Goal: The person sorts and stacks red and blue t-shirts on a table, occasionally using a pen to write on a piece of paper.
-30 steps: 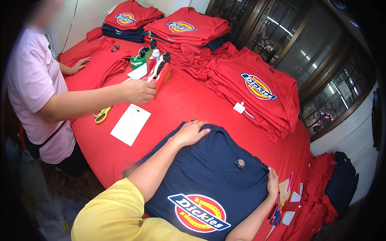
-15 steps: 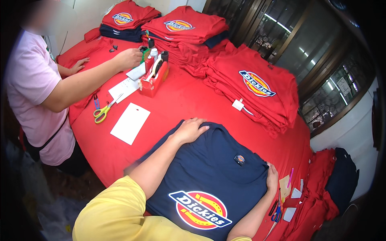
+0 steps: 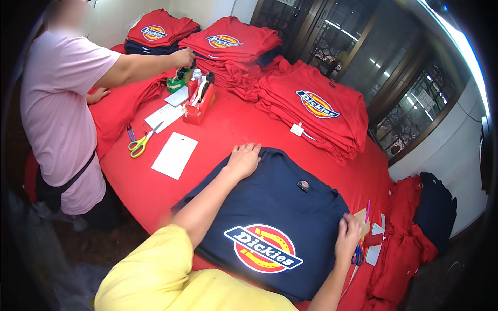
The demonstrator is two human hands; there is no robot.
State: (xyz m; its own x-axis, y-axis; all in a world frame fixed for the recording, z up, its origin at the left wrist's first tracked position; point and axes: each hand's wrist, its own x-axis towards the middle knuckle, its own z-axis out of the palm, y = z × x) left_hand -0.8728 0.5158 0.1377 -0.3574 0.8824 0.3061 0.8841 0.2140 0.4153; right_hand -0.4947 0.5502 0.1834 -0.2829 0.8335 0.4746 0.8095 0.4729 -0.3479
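A navy T-shirt (image 3: 270, 202) with a red, yellow and white chest print lies spread on the red-covered table in front of me, its neck away from me. My left hand (image 3: 243, 161) rests flat on its left shoulder, open. My right hand (image 3: 349, 238) is at the shirt's right edge, open, with its fingers loosely bent and apart. A small label (image 3: 303, 185) shows inside the neck. Close to my right hand lie blue-handled scissors (image 3: 357, 255), partly hidden, and a pink stick (image 3: 368, 211).
Stacks of folded red shirts (image 3: 316, 106) stand along the far side. Beyond the white card (image 3: 175, 155) are yellow scissors (image 3: 137, 147) and a red tape dispenser (image 3: 199, 107). A co-worker in pink (image 3: 67, 103) stands at the left, reaching to a green dispenser (image 3: 179, 79). Red garments (image 3: 399, 243) are heaped right.
The view has shifted slightly. My right hand's fingers have loosened from the shirt's edge; the left stays on the shoulder. The co-worker's arm has reached farther toward the green dispenser.
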